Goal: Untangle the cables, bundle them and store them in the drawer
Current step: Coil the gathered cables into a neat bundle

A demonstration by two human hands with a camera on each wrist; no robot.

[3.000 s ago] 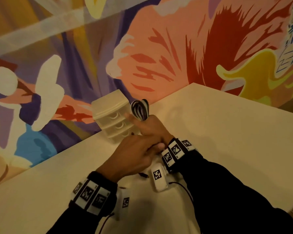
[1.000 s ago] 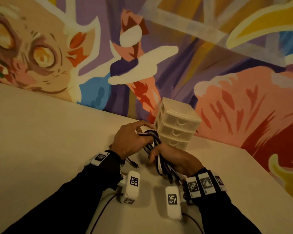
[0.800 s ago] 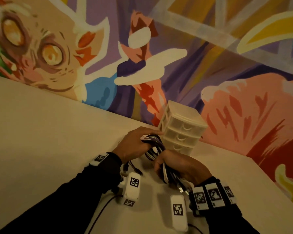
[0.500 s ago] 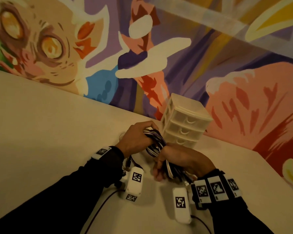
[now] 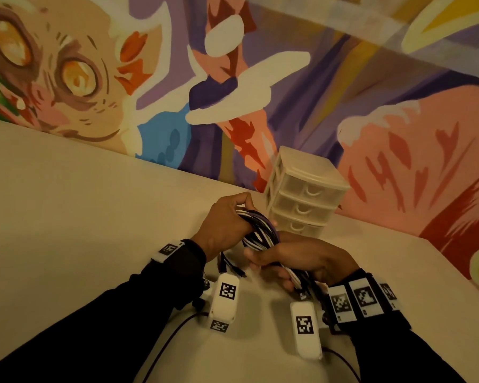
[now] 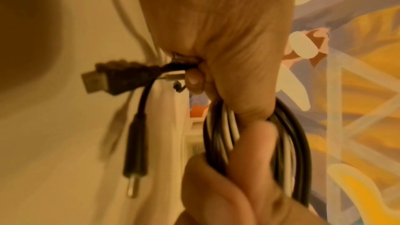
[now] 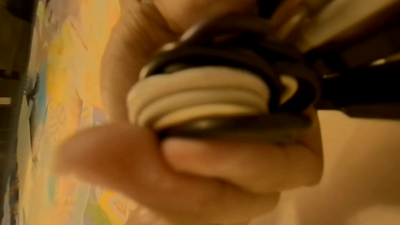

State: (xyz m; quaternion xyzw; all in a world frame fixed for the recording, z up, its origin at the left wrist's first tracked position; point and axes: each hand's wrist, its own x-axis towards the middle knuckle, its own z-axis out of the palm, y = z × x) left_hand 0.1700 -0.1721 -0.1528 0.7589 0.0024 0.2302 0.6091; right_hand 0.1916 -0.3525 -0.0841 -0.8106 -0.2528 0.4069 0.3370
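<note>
A bundle of black and white cables [image 5: 260, 233] is held just above the table in front of a small white three-drawer unit [image 5: 304, 194]; all its drawers are closed. My left hand [image 5: 224, 228] grips the upper loop of the cable bundle [image 6: 255, 143], and black plug ends [image 6: 121, 81] dangle beside it. My right hand [image 5: 296, 261] is curled round the lower part of the cable bundle [image 7: 205, 95], its fingers [image 7: 216, 160] wrapped under the coils. Loose connectors [image 5: 233, 269] hang below between the wrists.
The cream table [image 5: 94, 217] meets a painted mural wall [image 5: 233, 92] behind the drawer unit. White tagged wrist cameras [image 5: 224, 302] hang under both forearms, with thin black leads trailing toward me. The table's right edge runs diagonally at the right.
Three seconds ago my right hand alone held the bundle up by the drawers. Since one second ago both hands keep gripping it, shifting slightly right and closer to the drawer unit.
</note>
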